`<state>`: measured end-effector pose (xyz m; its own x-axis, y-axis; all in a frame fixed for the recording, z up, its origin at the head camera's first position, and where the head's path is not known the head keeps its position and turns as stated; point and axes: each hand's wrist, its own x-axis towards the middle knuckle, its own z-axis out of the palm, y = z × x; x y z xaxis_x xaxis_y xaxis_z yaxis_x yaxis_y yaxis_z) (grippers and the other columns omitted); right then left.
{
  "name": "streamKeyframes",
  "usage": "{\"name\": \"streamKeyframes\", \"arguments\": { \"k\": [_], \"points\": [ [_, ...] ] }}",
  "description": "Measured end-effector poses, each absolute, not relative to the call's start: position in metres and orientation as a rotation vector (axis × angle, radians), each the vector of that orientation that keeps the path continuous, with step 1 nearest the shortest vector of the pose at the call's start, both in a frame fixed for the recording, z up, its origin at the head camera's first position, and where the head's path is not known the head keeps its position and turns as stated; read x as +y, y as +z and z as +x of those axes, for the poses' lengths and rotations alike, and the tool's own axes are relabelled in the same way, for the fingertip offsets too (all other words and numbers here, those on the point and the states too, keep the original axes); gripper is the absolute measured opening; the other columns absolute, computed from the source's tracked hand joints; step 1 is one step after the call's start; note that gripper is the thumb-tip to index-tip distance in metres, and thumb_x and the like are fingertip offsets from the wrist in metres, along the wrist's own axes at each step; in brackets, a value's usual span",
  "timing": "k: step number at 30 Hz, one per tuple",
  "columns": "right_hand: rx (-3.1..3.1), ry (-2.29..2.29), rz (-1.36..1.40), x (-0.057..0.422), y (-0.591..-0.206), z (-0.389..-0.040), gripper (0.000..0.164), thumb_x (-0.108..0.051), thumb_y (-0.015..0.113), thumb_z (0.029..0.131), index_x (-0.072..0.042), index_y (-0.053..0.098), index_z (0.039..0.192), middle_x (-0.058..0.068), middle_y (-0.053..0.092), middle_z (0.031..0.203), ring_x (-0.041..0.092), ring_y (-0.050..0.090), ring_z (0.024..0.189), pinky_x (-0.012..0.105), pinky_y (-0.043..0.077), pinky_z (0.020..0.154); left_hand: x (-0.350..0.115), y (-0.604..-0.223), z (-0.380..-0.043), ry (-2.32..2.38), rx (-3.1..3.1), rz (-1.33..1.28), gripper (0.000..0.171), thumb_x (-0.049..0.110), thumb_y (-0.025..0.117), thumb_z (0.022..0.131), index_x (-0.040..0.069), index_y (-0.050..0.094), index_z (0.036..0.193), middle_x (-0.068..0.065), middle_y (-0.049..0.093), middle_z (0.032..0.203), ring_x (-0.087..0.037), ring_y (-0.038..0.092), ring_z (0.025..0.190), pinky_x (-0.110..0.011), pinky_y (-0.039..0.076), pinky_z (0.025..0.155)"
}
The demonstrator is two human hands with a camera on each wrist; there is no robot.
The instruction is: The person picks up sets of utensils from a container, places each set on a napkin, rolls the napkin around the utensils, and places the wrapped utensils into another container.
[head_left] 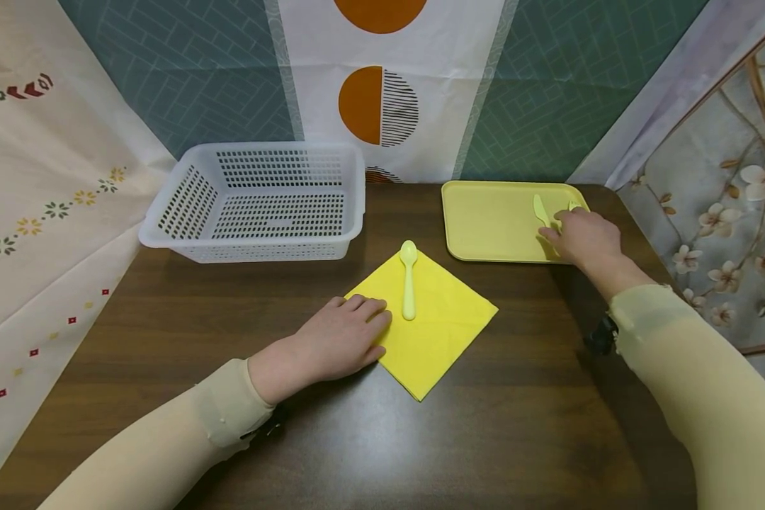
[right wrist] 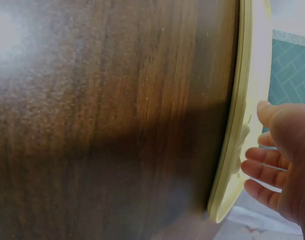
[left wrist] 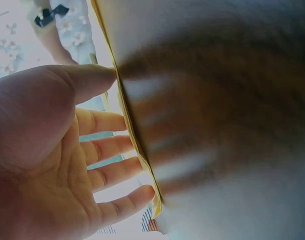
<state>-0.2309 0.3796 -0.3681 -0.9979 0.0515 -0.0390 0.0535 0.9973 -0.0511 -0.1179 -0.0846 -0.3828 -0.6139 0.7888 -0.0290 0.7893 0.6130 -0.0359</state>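
Note:
My left hand (head_left: 341, 336) rests on the left corner of a folded yellow napkin (head_left: 446, 322). In the left wrist view its fingers (left wrist: 110, 172) reach out straight and spread, the tips at the napkin's edge. A pale yellow spoon (head_left: 409, 287) lies on the napkin, bowl away from me. Over the right end of a yellow tray (head_left: 484, 223) is my right hand (head_left: 586, 241), beside a pale yellow knife (head_left: 540, 209) and a fork (head_left: 572, 205) it partly hides. The right wrist view has its thumb and fingers (right wrist: 265, 172) apart, loosely bent, with nothing visibly gripped.
A white perforated plastic basket (head_left: 268, 251) stands at the back left of the dark wooden table (head_left: 261, 304). Patterned cloths (head_left: 484, 71) hang behind and at both sides, close to the tray and basket.

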Motion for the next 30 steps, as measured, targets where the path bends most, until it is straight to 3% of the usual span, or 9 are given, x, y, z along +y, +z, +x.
{"name": "streamKeyframes", "arguments": {
  "k": [5, 12, 25, 30],
  "points": [
    [3.109, -0.080, 0.073, 0.380, -0.367, -0.234, 0.051, -0.038, 0.061, 0.111, 0.006, 0.062, 0.138, 0.039, 0.063, 0.127, 0.059, 0.065, 0.108, 0.073, 0.053, 0.082, -0.084, -0.383, -0.118, -0.060, 2.810, 1.369, 0.050, 0.042, 0.072, 0.106, 0.010, 0.064, 0.143, -0.011, 0.061, 0.150, -0.034, 0.059, 0.134, -0.054, 0.053, 0.102],
    [3.110, -0.079, 0.063, 0.381, -0.367, -0.240, 0.037, -0.034, 0.064, 0.109, 0.003, 0.068, 0.112, 0.026, 0.071, 0.099, 0.047, 0.066, 0.088, 0.067, 0.053, 0.072, -0.083, -0.381, -0.118, -0.059, 2.802, 1.360, 0.049, 0.041, 0.072, 0.107, 0.010, 0.064, 0.143, -0.010, 0.061, 0.150, -0.034, 0.059, 0.135, -0.054, 0.053, 0.102],
    [3.063, -0.052, 0.064, 0.380, -0.359, -0.244, 0.032, -0.032, 0.066, 0.107, 0.000, 0.073, 0.102, 0.020, 0.072, 0.093, 0.041, 0.064, 0.085, 0.062, 0.053, 0.071, -0.082, -0.382, -0.118, -0.080, 2.789, 1.337, 0.050, 0.042, 0.071, 0.107, 0.011, 0.063, 0.145, -0.010, 0.060, 0.152, -0.034, 0.057, 0.136, -0.055, 0.052, 0.104],
    [3.037, -0.057, 0.071, 0.377, -0.357, -0.247, 0.033, -0.030, 0.066, 0.106, -0.005, 0.072, 0.086, 0.013, 0.066, 0.080, 0.037, 0.061, 0.079, 0.057, 0.050, 0.069, -0.082, -0.382, -0.118, -0.081, 2.787, 1.327, 0.051, 0.043, 0.071, 0.107, 0.011, 0.063, 0.146, -0.010, 0.059, 0.152, -0.034, 0.057, 0.136, -0.055, 0.052, 0.104]
  ]
}}
